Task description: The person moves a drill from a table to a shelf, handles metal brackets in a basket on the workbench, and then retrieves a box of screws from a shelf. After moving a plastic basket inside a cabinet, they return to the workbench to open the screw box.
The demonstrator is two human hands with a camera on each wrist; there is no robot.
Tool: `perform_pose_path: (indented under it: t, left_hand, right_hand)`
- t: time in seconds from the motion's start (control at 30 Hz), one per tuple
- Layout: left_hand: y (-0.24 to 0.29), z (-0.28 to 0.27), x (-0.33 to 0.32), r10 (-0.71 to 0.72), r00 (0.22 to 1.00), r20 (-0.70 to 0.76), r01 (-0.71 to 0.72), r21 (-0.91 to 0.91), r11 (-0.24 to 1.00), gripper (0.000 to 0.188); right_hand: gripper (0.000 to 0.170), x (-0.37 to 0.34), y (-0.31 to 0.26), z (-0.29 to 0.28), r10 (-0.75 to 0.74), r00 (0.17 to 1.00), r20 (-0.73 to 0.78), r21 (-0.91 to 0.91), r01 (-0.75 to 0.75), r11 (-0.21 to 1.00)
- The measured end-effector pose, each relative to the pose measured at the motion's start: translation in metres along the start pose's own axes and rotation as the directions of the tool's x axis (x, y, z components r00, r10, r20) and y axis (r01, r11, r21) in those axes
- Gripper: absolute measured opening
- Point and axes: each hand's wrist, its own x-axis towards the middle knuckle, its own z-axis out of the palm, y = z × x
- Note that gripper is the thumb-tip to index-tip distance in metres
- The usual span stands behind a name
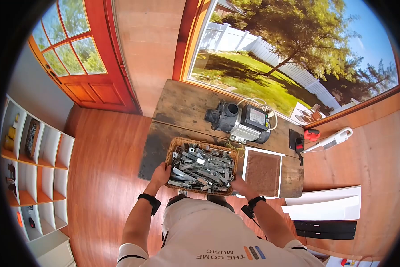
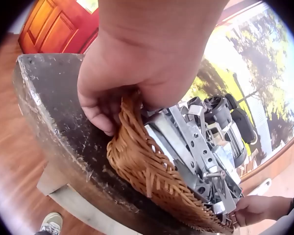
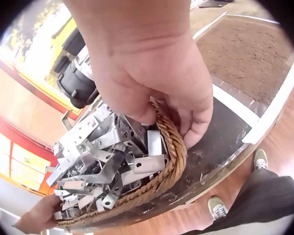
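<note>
Left hand (image 2: 137,73) and right hand (image 3: 152,73) are gripping opposite ends of a brown woven wicker basket (image 2: 147,169) of silvery metal brackets (image 3: 105,156), at the dark wooden tabletop's (image 1: 182,107) near edge.

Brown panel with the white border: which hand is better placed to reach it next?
The right hand, probably: it grips the basket at the end beside the brown panel, while the left hand grips the far end. Either must let go first.

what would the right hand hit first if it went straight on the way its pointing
The wicker basket, whose rim the right hand pinches. Just past that, the heaped metal pieces look next, though its height over them is unclear.
</note>
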Motion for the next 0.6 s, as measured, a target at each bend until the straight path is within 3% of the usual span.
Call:
perform_pose_path:
  t: [0.13,0.23,0.3,0.33,0.37,0.47,0.53,0.6]
  left_hand:
    - [-0.006,0.004,0.002,-0.011,1.000,-0.029,0.011,0.003,1.000,0.035]
    - [-0.007,0.002,0.005,-0.003,0.999,-0.049,0.003,0.004,1.000,0.035]
    - [-0.007,0.001,0.005,0.003,0.998,-0.058,-0.004,-0.018,1.000,0.035]
    - [-0.008,-0.001,0.007,-0.001,0.997,-0.073,0.000,-0.005,1.000,0.035]
    - [-0.012,-0.004,0.009,-0.003,0.996,-0.089,0.004,0.012,1.000,0.034]
    - [-0.029,-0.017,0.019,0.003,0.990,-0.138,0.003,0.043,0.999,0.034]
    - [-0.041,-0.030,0.027,0.008,0.987,-0.163,0.003,0.063,0.998,0.034]
    - [-0.048,-0.046,0.029,-0.018,0.986,-0.164,0.019,0.001,1.000,0.034]
  right_hand:
    - [0.029,-0.027,-0.035,0.005,-0.137,0.983,-0.121,-0.064,0.130,0.989]
    - [0.029,-0.030,-0.049,0.002,-0.092,0.993,-0.079,-0.073,0.087,0.994]
    - [0.029,-0.010,-0.023,0.002,-0.117,0.992,-0.043,-0.221,0.105,0.970]
    - [0.030,0.003,-0.005,0.005,-0.143,0.989,-0.046,-0.212,0.131,0.968]
    - [0.029,0.001,-0.012,0.004,-0.105,0.994,0.017,-0.235,0.106,0.966]
    - [0.029,0.001,-0.030,0.013,-0.111,0.994,0.020,-0.255,0.113,0.960]
    - [0.030,0.007,-0.038,0.023,-0.134,0.984,0.120,-0.407,0.172,0.897]
    - [0.029,-0.007,-0.074,0.031,-0.160,0.978,0.134,-0.314,0.195,0.929]
